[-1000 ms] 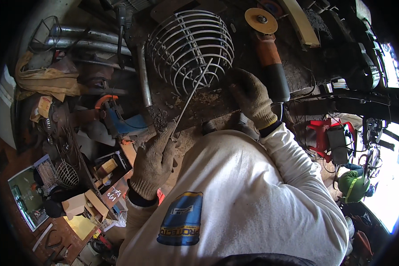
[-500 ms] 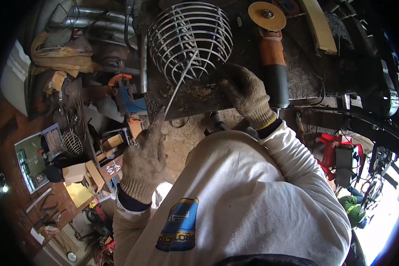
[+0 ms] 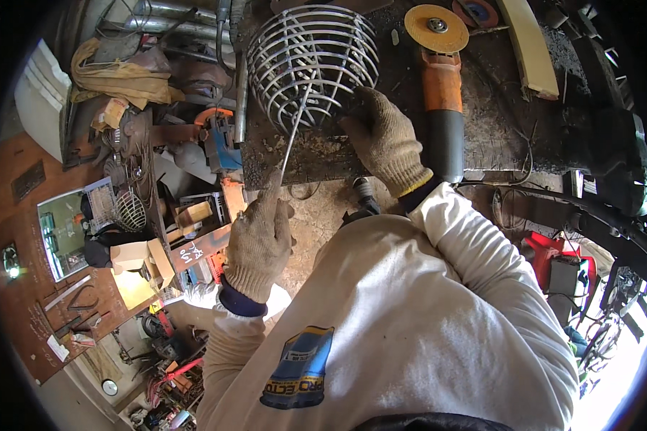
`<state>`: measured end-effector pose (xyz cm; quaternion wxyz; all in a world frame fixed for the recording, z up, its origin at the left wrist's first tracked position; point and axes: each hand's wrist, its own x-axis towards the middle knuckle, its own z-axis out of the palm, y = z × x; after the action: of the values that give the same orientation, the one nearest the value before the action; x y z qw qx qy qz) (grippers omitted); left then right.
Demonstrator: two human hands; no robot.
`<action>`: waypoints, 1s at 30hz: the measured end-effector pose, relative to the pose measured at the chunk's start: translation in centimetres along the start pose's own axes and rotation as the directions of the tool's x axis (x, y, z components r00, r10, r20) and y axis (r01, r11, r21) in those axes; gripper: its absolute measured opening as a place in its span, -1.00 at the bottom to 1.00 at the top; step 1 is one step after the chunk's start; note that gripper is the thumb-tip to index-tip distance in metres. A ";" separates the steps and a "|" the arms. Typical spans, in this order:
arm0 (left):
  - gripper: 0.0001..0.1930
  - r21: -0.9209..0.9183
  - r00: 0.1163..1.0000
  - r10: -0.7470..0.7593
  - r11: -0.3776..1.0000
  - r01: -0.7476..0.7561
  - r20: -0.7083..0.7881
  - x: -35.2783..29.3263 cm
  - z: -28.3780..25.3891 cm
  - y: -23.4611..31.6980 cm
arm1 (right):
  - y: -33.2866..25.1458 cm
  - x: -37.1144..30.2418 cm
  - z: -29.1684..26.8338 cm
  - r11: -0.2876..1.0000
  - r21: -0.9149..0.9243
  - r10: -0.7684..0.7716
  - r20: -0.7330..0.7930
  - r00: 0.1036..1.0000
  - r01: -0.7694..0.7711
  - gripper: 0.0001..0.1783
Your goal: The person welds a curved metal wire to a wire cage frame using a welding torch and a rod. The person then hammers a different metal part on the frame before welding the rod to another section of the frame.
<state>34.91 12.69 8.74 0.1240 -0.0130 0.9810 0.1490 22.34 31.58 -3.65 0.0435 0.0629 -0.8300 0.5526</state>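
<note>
A round cage of pale bent metal wire [image 3: 316,61] lies on the dark workbench [image 3: 402,154]. My left hand [image 3: 259,237], in a knitted tan glove, is closed round a thin metal rod [image 3: 290,147], its index finger stretched along it. The rod slants up and away, and its far end reaches in among the cage's wires. At the cage's lower right side, my right hand [image 3: 392,144], gloved alike, has its fingers curled against the wires; the exact grip is partly hidden. Just right of that hand lies an orange and black angle grinder [image 3: 442,90] with a tan disc.
A yellowish channel-shaped bar [image 3: 528,47] lies at the bench's far right. To the left are a metal pipe [image 3: 241,97], a blue and orange clamp-like tool [image 3: 221,144], crumpled tan cloth [image 3: 126,79] and an opened cardboard box [image 3: 140,262]. A black cable [image 3: 532,154] hangs near the right.
The view has shifted, so bench and shelves appear moved. My left hand stays on the rod, whose tip remains among the cage wires. My right hand stays at the cage's side.
</note>
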 end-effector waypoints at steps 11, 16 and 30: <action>-0.50 -0.193 0.998 -0.065 0.979 0.065 0.007 -0.1 2.5 -0.9 | 1.0 0.4 1.0 0.996 -0.091 0.003 -0.105 0.994 -0.013 -0.60; -0.49 -0.176 0.996 0.024 0.984 -0.040 -0.088 0.0 3.1 -0.9 | 1.1 0.1 1.3 0.999 0.004 0.035 -0.137 0.990 -0.035 -0.56; -0.49 -0.241 0.994 -0.112 0.964 0.109 0.001 -0.3 3.1 -1.7 | 0.8 -12.5 -14.0 0.967 -0.158 -0.250 -0.426 0.870 0.201 -0.45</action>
<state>36.09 11.99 5.45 0.1233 -0.0834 0.9542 0.2595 34.61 45.48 -0.78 0.2984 0.0297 -0.8139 0.4977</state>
